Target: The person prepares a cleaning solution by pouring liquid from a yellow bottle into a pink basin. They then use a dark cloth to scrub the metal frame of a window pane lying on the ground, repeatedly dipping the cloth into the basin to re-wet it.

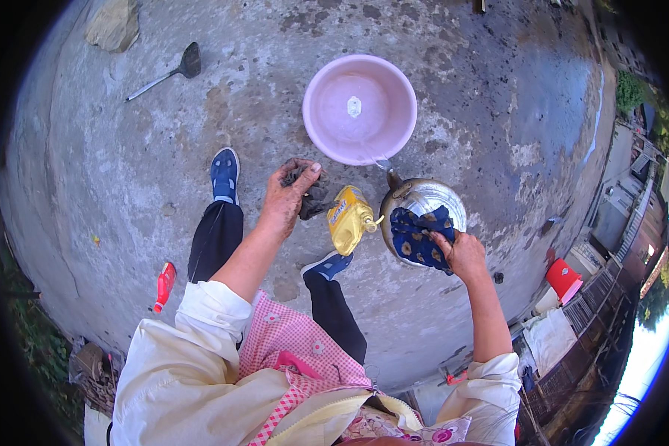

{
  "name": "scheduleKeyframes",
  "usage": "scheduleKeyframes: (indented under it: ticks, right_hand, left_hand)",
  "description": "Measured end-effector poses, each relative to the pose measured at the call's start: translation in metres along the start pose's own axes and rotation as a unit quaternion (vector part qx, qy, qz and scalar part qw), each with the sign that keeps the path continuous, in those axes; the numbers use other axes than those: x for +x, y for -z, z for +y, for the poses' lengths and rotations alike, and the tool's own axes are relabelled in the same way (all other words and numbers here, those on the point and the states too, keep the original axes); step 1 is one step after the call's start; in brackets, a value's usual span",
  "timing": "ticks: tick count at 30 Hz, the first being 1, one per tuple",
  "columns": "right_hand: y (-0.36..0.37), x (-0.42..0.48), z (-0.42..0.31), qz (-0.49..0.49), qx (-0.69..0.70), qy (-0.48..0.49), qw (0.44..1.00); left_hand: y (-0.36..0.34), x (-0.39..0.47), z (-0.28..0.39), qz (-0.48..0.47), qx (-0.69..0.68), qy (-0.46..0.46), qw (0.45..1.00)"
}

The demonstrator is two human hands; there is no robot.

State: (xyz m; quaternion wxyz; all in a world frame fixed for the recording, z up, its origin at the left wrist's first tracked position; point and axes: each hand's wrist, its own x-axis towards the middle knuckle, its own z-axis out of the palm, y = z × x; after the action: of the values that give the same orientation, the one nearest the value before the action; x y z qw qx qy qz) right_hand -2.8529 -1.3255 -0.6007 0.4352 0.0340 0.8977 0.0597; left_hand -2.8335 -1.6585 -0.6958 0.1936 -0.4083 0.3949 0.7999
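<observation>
My right hand (pixel 464 252) grips a folded dark blue patterned cloth (pixel 421 237) at a round metal kettle (pixel 446 202), whose handle the cloth covers. Water pours from the kettle's spout into a pink plastic basin (pixel 318 120) on the ground. Between my thumb and fingers, my left hand (pixel 295 195) holds a dark, dirty rag or scrubber (pixel 312 202); its exact kind is unclear. A yellow pump bottle of detergent (pixel 348 217) is between my two hands, just left of the kettle.
On the stained concrete ground (pixel 256 111) lie a spatula (pixel 187 62) and a red plastic bottle (pixel 165 285) to the left. A large stone (pixel 114 25) sits at the upper left. A red bucket (pixel 562 279) stands at the right. My shoes (pixel 224 174) are below the basin.
</observation>
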Motion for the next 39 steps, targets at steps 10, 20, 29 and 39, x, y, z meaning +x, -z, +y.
scheduleKeyframes:
  ticks: [10, 20, 29, 39]
  right_hand:
    - [0.005, -0.002, -0.001, -0.023, -0.015, -0.022, 0.999]
    - [0.01, -0.005, -0.002, -0.023, -0.034, -0.036, 0.999]
    - [0.018, -0.01, -0.003, -0.038, -0.035, -0.056, 0.997]
    - [-0.002, -0.02, 0.021, -0.006, -0.016, -0.014, 1.0]
  left_hand:
    - [-0.002, 0.0, 0.005, 0.006, -0.026, 0.021, 0.999]
    - [-0.003, 0.0, 0.003, -0.002, -0.034, 0.02, 0.999]
    - [-0.002, 0.0, 0.001, 0.008, -0.022, 0.025, 0.999]
    - [-0.001, -0.001, 0.001, -0.002, -0.032, 0.018, 0.999]
